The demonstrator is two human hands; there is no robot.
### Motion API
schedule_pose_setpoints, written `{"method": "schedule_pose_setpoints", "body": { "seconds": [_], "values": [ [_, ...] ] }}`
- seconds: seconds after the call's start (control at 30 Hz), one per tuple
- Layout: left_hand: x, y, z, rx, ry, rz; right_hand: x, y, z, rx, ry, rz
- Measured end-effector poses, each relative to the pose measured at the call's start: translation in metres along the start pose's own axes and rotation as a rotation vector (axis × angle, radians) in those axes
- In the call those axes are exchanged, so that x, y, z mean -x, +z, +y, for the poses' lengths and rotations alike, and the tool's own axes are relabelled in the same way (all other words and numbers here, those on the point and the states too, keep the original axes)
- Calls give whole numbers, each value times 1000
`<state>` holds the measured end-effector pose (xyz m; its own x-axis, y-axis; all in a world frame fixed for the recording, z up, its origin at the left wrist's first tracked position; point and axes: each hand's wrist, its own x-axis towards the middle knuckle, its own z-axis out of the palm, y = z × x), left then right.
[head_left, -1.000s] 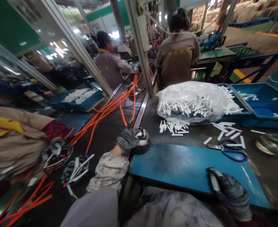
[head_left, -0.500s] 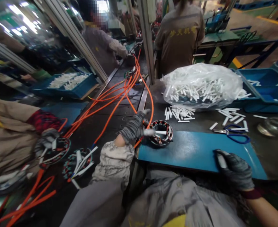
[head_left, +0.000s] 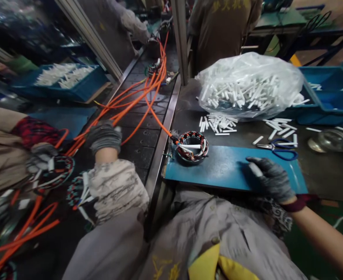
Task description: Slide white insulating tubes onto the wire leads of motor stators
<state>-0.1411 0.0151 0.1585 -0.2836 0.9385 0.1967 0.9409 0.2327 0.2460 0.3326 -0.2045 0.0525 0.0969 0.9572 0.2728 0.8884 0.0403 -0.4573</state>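
Observation:
In a striped grey glove, my left hand (head_left: 104, 138) is over the black conveyor beside a bundle of orange cables (head_left: 127, 111). Its back faces me, and its fingertips are hidden, so I cannot see a grip. A ring-shaped motor stator (head_left: 192, 157) with wound wires and white sleeves rests on the left end of a blue mat (head_left: 220, 171). One orange cable runs from it back across the conveyor. My right hand (head_left: 269, 177), gloved with a bare thumb tip, hovers at the mat's right part, fingers extended and holding nothing.
Behind the mat lie loose white sleeves (head_left: 219, 123) and a large clear bag (head_left: 250, 83) full of them. Blue-handled scissors (head_left: 282, 147) and a glass dish (head_left: 323, 140) are at right. A metal post (head_left: 179, 42) rises ahead. A co-worker's gloved hand (head_left: 39, 157) holds another stator at left.
My left hand has left the stator and moved left to the orange cables. The stator stays on the mat. My right hand remains above the mat, and the view has tilted down.

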Motion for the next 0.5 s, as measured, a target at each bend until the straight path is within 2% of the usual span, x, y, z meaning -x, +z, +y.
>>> {"method": "schedule_pose_setpoints", "body": {
  "seconds": [0.03, 0.07, 0.1, 0.13, 0.2, 0.23, 0.3, 0.33, 0.4, 0.5],
  "values": [
    [2, -6, -4, -97, -116, -27, -14, -1, -11, -28, -91, -16],
    [8, -9, -3, -157, -164, -31, -30, -1, -24, -65, -191, -14],
    [17, -11, 3, -173, -120, -2, -46, 0, -36, -119, -291, -25],
    [29, -11, 13, -131, 18, 57, -61, 3, -48, -188, -383, -39],
    [54, -5, 41, 37, 419, 171, -89, 12, -69, -342, -514, -107],
    [66, 1, 57, 147, 623, 140, -100, 17, -76, -413, -553, -183],
    [83, 16, 86, 343, 924, -150, -117, 27, -87, -537, -567, -320],
    [89, 25, 97, 378, 982, -296, -123, 31, -89, -581, -545, -387],
    [93, 39, 111, 387, 976, -422, -130, 38, -92, -648, -474, -487],
    [91, 47, 112, 397, 947, -436, -131, 44, -92, -732, -431, -572]
  ]
}}
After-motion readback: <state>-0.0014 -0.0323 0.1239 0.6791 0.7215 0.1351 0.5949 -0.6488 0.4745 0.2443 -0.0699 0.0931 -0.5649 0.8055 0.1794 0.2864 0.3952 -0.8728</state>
